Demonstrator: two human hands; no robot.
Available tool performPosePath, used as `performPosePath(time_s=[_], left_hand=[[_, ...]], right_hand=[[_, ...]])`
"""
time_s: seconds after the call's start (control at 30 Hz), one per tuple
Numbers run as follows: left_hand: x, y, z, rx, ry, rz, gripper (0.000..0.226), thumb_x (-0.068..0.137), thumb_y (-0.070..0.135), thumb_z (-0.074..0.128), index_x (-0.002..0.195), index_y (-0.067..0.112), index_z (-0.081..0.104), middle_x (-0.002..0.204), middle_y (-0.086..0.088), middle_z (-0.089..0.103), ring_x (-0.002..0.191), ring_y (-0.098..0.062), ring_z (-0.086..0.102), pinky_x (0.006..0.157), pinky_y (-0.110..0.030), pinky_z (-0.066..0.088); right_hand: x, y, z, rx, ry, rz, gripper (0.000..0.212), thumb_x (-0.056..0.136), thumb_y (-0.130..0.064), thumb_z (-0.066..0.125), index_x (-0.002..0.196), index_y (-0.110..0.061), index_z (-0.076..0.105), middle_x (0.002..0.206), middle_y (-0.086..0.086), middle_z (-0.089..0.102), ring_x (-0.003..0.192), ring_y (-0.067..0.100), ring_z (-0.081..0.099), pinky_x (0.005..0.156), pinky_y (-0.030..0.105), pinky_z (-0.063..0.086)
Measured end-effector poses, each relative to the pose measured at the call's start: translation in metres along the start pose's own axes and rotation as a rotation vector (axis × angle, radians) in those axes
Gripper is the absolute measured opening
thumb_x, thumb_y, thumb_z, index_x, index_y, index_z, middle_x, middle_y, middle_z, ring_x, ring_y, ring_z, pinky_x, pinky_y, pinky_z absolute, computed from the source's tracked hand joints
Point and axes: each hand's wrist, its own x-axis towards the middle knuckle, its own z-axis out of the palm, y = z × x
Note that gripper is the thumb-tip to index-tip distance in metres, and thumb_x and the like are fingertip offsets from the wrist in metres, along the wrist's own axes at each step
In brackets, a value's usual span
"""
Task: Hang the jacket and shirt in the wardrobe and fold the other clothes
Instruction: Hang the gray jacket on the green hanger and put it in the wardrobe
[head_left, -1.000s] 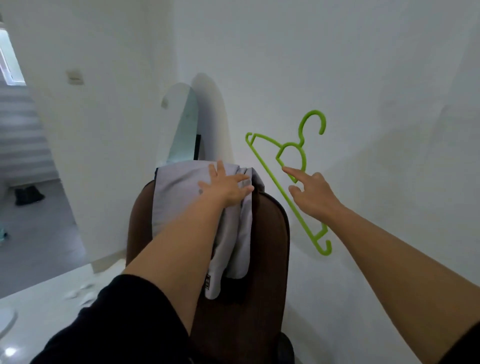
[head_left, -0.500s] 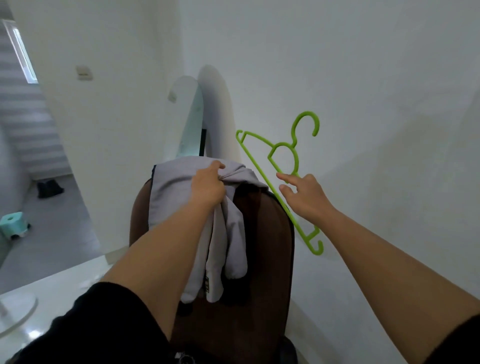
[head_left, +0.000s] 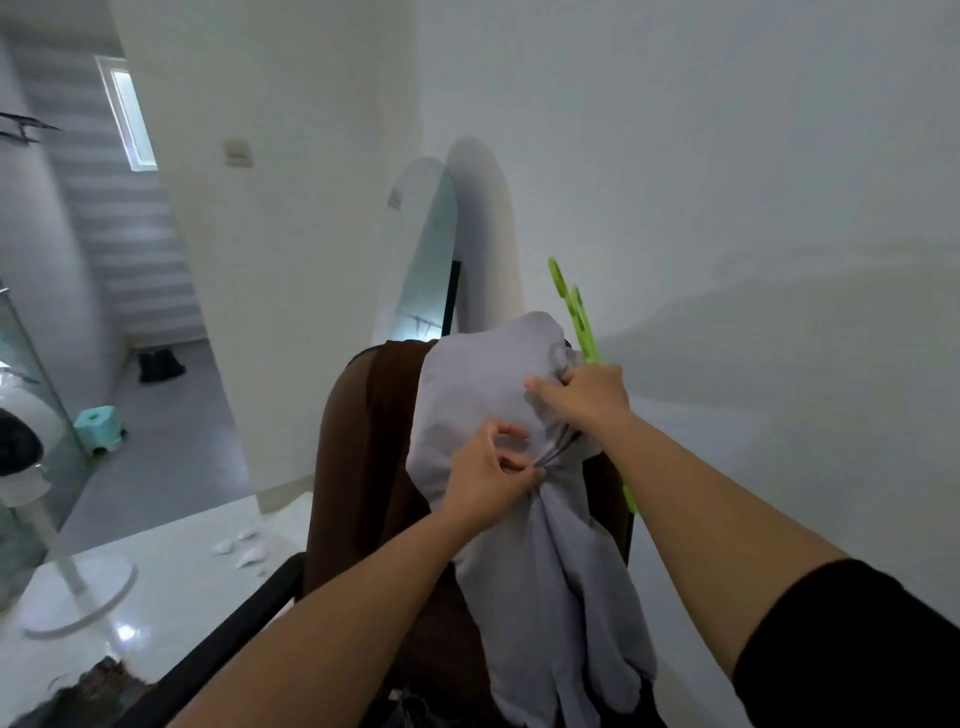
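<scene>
While both hands bunch cloth, head view shows us the grey garment (head_left: 524, 519) draped over the brown chair back (head_left: 363, 441), hanging down toward us. Our left hand (head_left: 488, 475) pinches a fold, fingers together on fabric. Our right hand (head_left: 587, 397) clamps the cloth plus the green hanger (head_left: 576, 317), whose long axis runs steeply up-left to down-right, just right of the garment. We judge right hand nearer for threading it.

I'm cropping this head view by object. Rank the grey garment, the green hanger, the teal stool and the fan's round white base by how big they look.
1. grey garment, by far the largest.
2. fan's round white base.
3. green hanger, long but thin and partly hidden; its rank against the base is unsure.
4. teal stool, smallest, though it stands farther away.
</scene>
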Motion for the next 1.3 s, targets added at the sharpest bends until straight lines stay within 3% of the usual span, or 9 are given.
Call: performPosePath(time_s=[0.1, 0.27, 0.4, 0.6, 0.8, 1.0, 1.1, 1.17, 1.3], left_hand=[[0.004, -0.004, 0.003, -0.009, -0.066, -0.018, 0.038, 0.074, 0.013, 0.077, 0.106, 0.014, 0.055, 0.083, 0.003, 0.067, 0.07, 0.004, 0.061, 0.06, -0.005, 0.046], [0.038, -0.001, -0.017, 0.226, 0.236, 0.12, 0.024, 0.082, 0.023, 0.068, 0.101, 0.011, 0.06, 0.098, -0.002, 0.064, 0.085, -0.012, 0.059, 0.07, -0.009, 0.038], [0.073, 0.015, -0.034, 0.409, 0.4, 0.134, 0.025, 0.084, 0.03, 0.063, 0.103, 0.014, 0.059, 0.116, -0.005, 0.053, 0.11, -0.017, 0.05, 0.084, -0.016, 0.029], [0.112, 0.037, -0.013, 0.522, 0.091, 0.003, 0.087, 0.066, 0.071, 0.062, 0.127, 0.011, 0.05, 0.131, -0.007, 0.051, 0.12, -0.025, 0.049, 0.101, -0.042, 0.041], [0.121, 0.051, 0.023, 0.909, -0.021, -0.128, 0.103, 0.067, 0.078, 0.051, 0.146, 0.017, 0.022, 0.153, -0.008, 0.017, 0.141, -0.027, 0.019, 0.105, -0.059, 0.021], [0.131, 0.054, 0.016, 0.814, 0.057, -0.208, 0.055, 0.081, 0.036, 0.056, 0.129, 0.011, 0.043, 0.128, -0.012, 0.049, 0.12, -0.032, 0.045, 0.091, -0.044, 0.038], [0.134, 0.059, -0.009, 0.686, 0.146, -0.158, 0.033, 0.081, 0.015, 0.055, 0.112, 0.004, 0.057, 0.116, -0.018, 0.057, 0.109, -0.035, 0.052, 0.084, -0.037, 0.044], [0.131, 0.056, -0.028, 0.577, 0.179, -0.135, 0.025, 0.082, 0.008, 0.053, 0.104, 0.004, 0.064, 0.104, -0.017, 0.062, 0.1, -0.035, 0.055, 0.079, -0.033, 0.043], [0.115, 0.045, -0.067, 0.171, 0.159, -0.08, 0.027, 0.086, 0.006, 0.053, 0.109, 0.012, 0.066, 0.093, -0.008, 0.059, 0.085, -0.023, 0.052, 0.067, -0.027, 0.04]], right_hand=[[0.002, 0.002, 0.01, -0.022, 0.038, 0.062, 0.062, 0.08, -0.052, 0.062, 0.122, -0.006, 0.054, 0.131, 0.02, 0.039, 0.109, 0.034, 0.052, 0.081, 0.027, 0.037], [0.011, 0.009, 0.013, 0.003, 0.024, -0.057, 0.035, 0.085, -0.034, 0.061, 0.061, -0.013, 0.046, 0.077, 0.015, 0.054, 0.076, 0.023, 0.051, 0.062, 0.024, 0.038], [0.001, 0.019, 0.004, 0.145, -0.149, -0.105, 0.027, 0.076, -0.017, 0.075, 0.062, -0.009, 0.054, 0.058, 0.001, 0.045, 0.054, 0.01, 0.041, 0.048, 0.017, 0.035], [-0.007, 0.04, -0.019, 0.249, -0.214, -0.114, 0.007, 0.076, -0.023, 0.074, 0.071, -0.018, 0.073, 0.073, 0.001, 0.066, 0.072, 0.016, 0.061, 0.067, 0.03, 0.051], [-0.006, 0.058, -0.052, 0.271, -0.057, -0.165, 0.015, 0.087, -0.012, 0.06, 0.097, -0.02, 0.068, 0.058, -0.01, 0.038, 0.051, 0.008, 0.034, 0.051, 0.022, 0.029], [-0.009, 0.079, -0.065, 0.266, -0.027, -0.18, 0.043, 0.088, -0.012, 0.057, 0.127, -0.031, 0.057, 0.068, -0.022, 0.028, 0.059, -0.001, 0.033, 0.056, 0.015, 0.028], [-0.013, 0.08, -0.068, 0.264, -0.017, -0.163, 0.039, 0.088, -0.022, 0.06, 0.125, -0.033, 0.058, 0.078, -0.015, 0.048, 0.065, 0.003, 0.04, 0.064, 0.019, 0.038], [-0.019, 0.076, -0.072, 0.26, 0.0, -0.167, 0.037, 0.087, -0.026, 0.063, 0.123, -0.035, 0.059, 0.104, 0.002, 0.062, 0.084, 0.019, 0.054, 0.077, 0.029, 0.043], [-0.029, 0.053, -0.079, 0.243, 0.059, -0.209, 0.053, 0.084, -0.029, 0.068, 0.134, -0.031, 0.05, 0.138, -0.002, 0.05, 0.126, 0.024, 0.047, 0.092, 0.028, 0.039]])
